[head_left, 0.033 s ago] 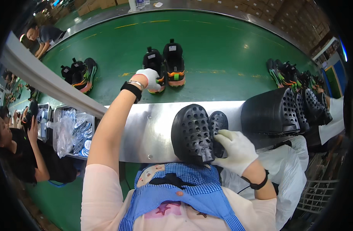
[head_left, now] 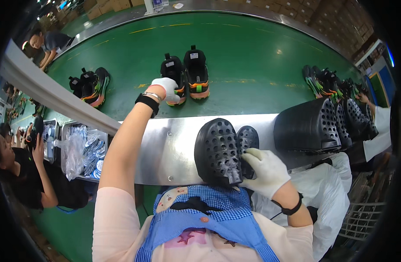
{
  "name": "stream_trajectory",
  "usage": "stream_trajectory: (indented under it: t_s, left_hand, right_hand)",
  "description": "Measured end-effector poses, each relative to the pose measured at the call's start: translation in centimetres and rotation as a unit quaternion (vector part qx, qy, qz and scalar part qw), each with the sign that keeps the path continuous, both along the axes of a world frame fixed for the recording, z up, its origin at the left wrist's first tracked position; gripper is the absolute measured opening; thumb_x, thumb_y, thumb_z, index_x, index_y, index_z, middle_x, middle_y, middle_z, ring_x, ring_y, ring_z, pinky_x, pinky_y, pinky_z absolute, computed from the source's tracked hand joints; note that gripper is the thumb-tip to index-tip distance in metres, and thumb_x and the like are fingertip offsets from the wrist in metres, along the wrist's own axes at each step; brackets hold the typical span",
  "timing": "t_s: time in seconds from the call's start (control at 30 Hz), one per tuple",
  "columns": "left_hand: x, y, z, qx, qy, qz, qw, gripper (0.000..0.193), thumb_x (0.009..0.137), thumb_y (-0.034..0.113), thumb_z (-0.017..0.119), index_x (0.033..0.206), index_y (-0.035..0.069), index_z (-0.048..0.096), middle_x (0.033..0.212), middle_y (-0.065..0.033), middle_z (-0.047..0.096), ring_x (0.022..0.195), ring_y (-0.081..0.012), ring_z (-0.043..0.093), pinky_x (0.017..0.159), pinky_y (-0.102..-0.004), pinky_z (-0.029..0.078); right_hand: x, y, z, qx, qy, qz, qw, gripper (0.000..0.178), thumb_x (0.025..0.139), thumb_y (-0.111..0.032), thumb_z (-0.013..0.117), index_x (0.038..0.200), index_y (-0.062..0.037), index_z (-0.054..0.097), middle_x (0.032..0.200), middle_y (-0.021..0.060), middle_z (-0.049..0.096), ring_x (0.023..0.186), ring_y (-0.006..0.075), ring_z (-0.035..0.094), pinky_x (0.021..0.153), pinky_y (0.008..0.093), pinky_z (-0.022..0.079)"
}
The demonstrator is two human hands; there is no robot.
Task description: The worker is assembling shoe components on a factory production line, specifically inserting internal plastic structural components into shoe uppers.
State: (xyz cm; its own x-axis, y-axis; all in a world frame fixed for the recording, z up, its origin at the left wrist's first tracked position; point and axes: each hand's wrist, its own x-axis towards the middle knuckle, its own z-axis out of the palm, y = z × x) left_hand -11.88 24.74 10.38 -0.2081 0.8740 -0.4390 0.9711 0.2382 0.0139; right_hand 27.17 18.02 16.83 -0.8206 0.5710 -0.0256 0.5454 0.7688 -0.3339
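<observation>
A pair of black sneakers with orange and green trim stands on the green surface, toes away from me. My left hand (head_left: 166,90), in a white glove, is closed round the heel of the left sneaker (head_left: 172,70). The right sneaker (head_left: 195,67) stands close beside it, untouched. On the metal ledge before me are a large black perforated shoe-shaped form (head_left: 218,150) and a narrower one (head_left: 247,142) tucked against its right side. With thumb and fingers, my gloved right hand (head_left: 267,172) grips the narrower form's lower right edge; the fingertips are partly hidden.
The metal ledge (head_left: 165,150) borders the green surface. More black forms (head_left: 301,124) lie stacked at right. Sneakers stand far left (head_left: 91,85) and far right (head_left: 325,81). Trays of blue-and-white pieces (head_left: 93,150) sit beyond a pale post (head_left: 56,91). Co-workers are at left and right.
The sneakers and my left hand have shifted very slightly left. My right hand has moved a touch left and stays on the narrower form.
</observation>
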Motion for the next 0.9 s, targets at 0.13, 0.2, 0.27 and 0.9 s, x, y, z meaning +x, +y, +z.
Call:
stream_trajectory:
  t_s: [0.13,0.2,0.27,0.9]
  left_hand:
    - [0.6,-0.5,0.8,0.045,0.147,-0.034,0.988,0.048,0.073,0.034,0.073,0.115,0.012,0.066,0.109,-0.0113,0.065,0.111,-0.0276,0.06,0.09,-0.0401,0.052]
    - [1.9,-1.1,1.5,0.133,0.104,-0.048,0.984,0.047,0.075,0.033,0.072,0.116,0.011,0.065,0.111,-0.0114,0.065,0.111,-0.0277,0.059,0.092,-0.0399,0.051]
    - [3.4,-1.0,1.7,0.287,0.005,-0.095,0.953,0.045,0.078,0.028,0.069,0.118,0.01,0.063,0.11,-0.0117,0.065,0.11,-0.0294,0.058,0.092,-0.0408,0.051]
    - [8.1,-1.5,-1.6,0.21,-0.27,-0.048,0.938,0.05,0.083,0.028,0.064,0.127,0.005,0.059,0.116,-0.0199,0.064,0.102,-0.0338,0.064,0.093,-0.0369,0.049]
  right_hand:
    - [0.6,0.4,-1.8,-0.004,0.02,-0.026,0.999,0.058,0.063,-0.029,0.083,0.112,-0.0058,0.063,0.116,0.0095,0.062,0.1,0.0316,0.06,0.089,0.039,0.051]
    - [0.8,0.3,-2.0,-0.01,0.035,-0.038,0.999,0.057,0.062,-0.028,0.083,0.111,-0.0056,0.064,0.114,0.0095,0.062,0.099,0.0317,0.06,0.088,0.0391,0.051]
    - [0.8,0.3,-2.0,-0.012,0.045,-0.048,0.998,0.055,0.062,-0.027,0.083,0.109,-0.0054,0.064,0.111,0.0094,0.063,0.098,0.0319,0.061,0.087,0.0393,0.051]
    - [2.7,1.4,-1.4,-0.074,0.151,-0.105,0.98,0.051,0.062,-0.022,0.083,0.105,-0.0035,0.061,0.103,0.0131,0.062,0.098,0.0301,0.061,0.089,0.0369,0.05]
